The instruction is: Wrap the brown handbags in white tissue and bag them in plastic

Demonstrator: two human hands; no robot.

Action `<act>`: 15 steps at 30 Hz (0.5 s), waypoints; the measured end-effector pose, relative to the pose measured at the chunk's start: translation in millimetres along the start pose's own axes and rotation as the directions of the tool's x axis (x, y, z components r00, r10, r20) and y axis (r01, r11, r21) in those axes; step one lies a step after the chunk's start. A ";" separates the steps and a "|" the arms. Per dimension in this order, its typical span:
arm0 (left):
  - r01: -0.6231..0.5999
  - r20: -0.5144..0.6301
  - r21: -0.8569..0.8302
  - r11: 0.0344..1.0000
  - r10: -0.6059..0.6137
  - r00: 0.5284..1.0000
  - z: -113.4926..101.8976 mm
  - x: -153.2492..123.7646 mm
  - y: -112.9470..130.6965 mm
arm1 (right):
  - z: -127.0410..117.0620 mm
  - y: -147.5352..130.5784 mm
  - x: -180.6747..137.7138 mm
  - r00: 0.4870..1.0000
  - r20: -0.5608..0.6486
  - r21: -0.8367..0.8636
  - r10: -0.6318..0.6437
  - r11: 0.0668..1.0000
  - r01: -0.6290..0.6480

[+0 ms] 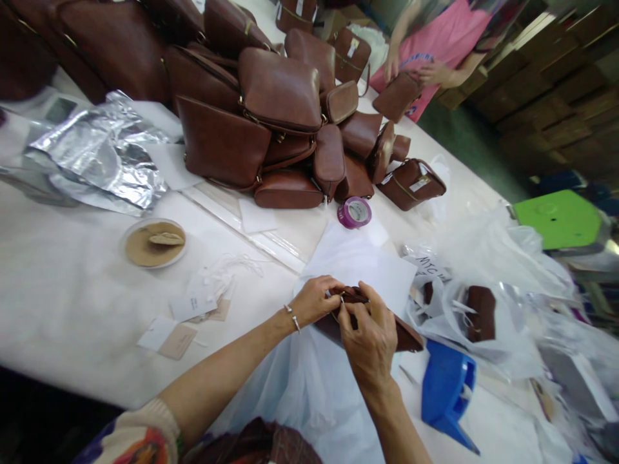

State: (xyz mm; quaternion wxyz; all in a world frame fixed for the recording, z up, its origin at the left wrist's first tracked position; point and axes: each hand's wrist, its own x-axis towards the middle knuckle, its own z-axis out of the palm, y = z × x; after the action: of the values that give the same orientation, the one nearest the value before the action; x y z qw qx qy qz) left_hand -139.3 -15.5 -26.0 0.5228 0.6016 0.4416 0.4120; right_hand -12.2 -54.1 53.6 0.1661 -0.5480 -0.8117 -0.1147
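Hands meet over a small brown bag (pixel 403 335) near the table's (pixel 62 303) near edge, lying on white tissue paper (pixel 358 264). The left hand (pixel 316 299) has its fingers curled together, pinching the top of the bag; the right hand (pixel 370 338) pinches the same spot from the near side, fingertips pressed close. A purple tape roll (pixel 354 212) sits just beyond the paper. A heap of brown bags (pixel 271 122) fills the far middle, crumpled foil (pixel 101 154) lies toward the left edge, and a blue plastic piece (pixel 447 386) rests just right of the hands. At the far edge, a person in pink (pixel 449 32) handles another bag.
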 end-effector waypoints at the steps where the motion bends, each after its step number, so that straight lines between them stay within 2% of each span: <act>1: 0.000 -0.003 -0.008 1.000 0.000 1.000 0.0 -0.1 -0.6 | 1.7 -0.3 0.6 1.000 -0.004 -0.016 -0.007 1.000 0.007; 9: -0.040 -0.019 -0.031 0.999 0.039 0.999 0.7 0.2 -7.0 | 8.0 -1.6 0.5 1.000 0.002 -0.033 -0.016 0.999 0.016; 15: -0.094 -0.027 -0.011 0.995 0.094 0.995 2.0 -2.2 -9.9 | 6.6 -1.9 -2.4 0.995 0.089 -0.001 0.042 0.999 -0.042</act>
State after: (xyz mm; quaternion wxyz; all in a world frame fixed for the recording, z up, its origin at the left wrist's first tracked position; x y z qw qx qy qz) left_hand -139.0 -17.5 -36.1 0.5007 0.6129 0.4171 0.4468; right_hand -14.0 -54.5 46.6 0.1322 -0.5695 -0.8067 -0.0863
